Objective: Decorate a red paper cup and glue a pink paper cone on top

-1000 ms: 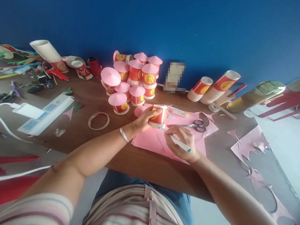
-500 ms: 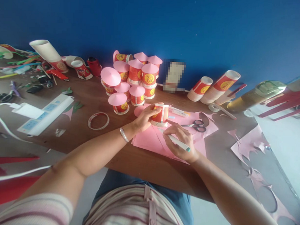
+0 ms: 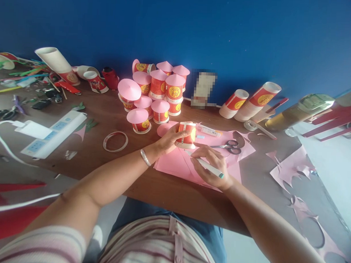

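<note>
Red cup, centre frame, shows rotation since earlier frame; left hand grips it; right hand pinches white pen.

Hazy glare pales the table at right, wide-angle distortion stretches the edges, one patch pixelated.

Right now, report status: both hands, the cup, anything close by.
Left hand gripping red cup. Right hand holding white marker. Pink sheets beneath; scissors just beyond right hand.
</note>
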A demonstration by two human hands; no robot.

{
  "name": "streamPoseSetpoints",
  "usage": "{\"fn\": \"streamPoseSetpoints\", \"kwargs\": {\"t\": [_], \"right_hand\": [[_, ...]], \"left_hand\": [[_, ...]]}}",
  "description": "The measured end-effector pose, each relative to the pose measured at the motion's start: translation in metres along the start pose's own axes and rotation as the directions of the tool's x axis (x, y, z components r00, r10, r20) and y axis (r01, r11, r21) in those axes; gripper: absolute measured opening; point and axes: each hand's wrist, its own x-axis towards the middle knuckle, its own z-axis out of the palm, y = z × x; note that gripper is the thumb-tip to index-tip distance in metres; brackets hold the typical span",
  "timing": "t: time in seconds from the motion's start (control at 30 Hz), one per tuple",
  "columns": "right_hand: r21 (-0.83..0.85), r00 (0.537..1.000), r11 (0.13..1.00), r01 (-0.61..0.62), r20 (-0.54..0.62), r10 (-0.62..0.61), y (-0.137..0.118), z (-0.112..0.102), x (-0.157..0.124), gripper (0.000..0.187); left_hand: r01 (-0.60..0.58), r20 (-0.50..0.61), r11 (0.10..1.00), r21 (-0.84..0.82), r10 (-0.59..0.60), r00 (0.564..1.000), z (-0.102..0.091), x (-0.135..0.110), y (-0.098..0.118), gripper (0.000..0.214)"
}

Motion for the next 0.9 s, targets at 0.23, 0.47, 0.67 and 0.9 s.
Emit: {"fn": "streamPoseSetpoints", "kwargs": {"t": [0.23,0.47,0.67,0.9], "right_hand": [[-0.101,0.998,0.994,-0.031,-0.059,0.025,0.0033,-0.0037,0.0019,0.016],[-0.102,0.999,0.994,-0.037,-0.042,0.033,0.0067,-0.0014,-0.0014,0.013],[-0.107,0.999,0.994,-0.029,-0.027,0.026,0.0075,-0.0015,-0.0011,0.012],[-0.101,1.0,0.995,-0.025,-0.011,0.024,0.0066,-0.0019,-0.0002,0.013]], "left_hand": [[-0.013,0.034,0.999,-0.044,0.014,0.999,0.0003,0.0003,0.0007,0.04],[-0.018,0.094,0.999,-0.028,0.021,0.995,-0.0019,0.0006,0.0007,0.044],[-0.01,0.107,1.0,-0.022,0.012,0.994,0.0015,-0.0015,0.0045,0.046],[-0.021,0.136,1.0,-0.015,0.023,0.99,0.0035,-0.0026,0.0065,0.042]]}}
